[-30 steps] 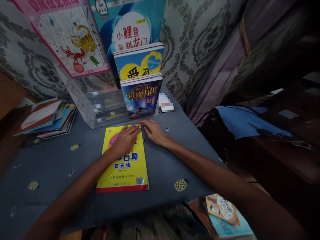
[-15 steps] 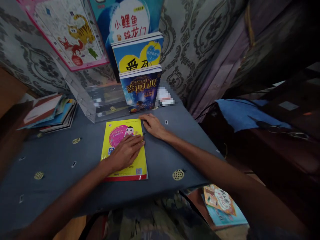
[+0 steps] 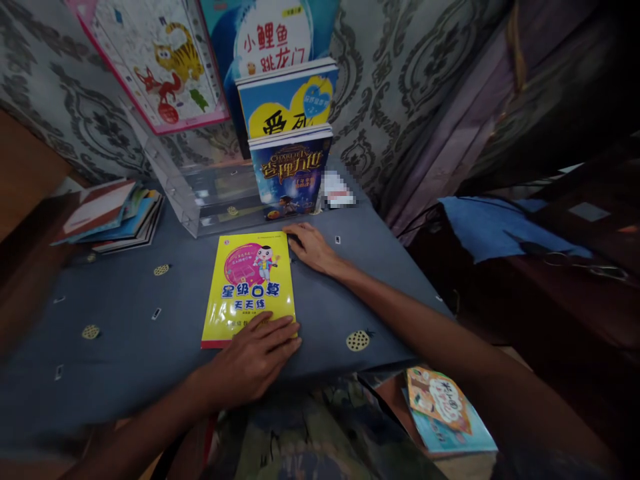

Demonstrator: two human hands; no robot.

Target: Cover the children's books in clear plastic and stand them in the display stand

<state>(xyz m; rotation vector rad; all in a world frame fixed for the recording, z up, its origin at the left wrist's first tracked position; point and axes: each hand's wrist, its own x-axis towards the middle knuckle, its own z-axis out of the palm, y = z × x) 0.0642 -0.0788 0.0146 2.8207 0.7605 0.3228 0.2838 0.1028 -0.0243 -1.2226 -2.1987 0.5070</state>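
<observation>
A yellow workbook with a pink circle and a cartoon child on its cover lies flat on the grey-blue tablecloth. Across its lower right part rests my left hand, fingers stretched out, covering the bottom of the cover. My right hand lies at the book's top right corner, its fingertips touching the edge and its fingers loosely extended. Just beyond the workbook, a dark blue book stands in a clear acrylic rack.
Behind the dark blue book stand a blue-and-yellow book, a teal book and a pink-edged book. A book pile lies at left. More books sit below the table's right edge. Blue cloth lies at right.
My left hand has slid down the cover toward the near edge, uncovering the title. My right hand stays at the top right corner. The view has shifted slightly.
</observation>
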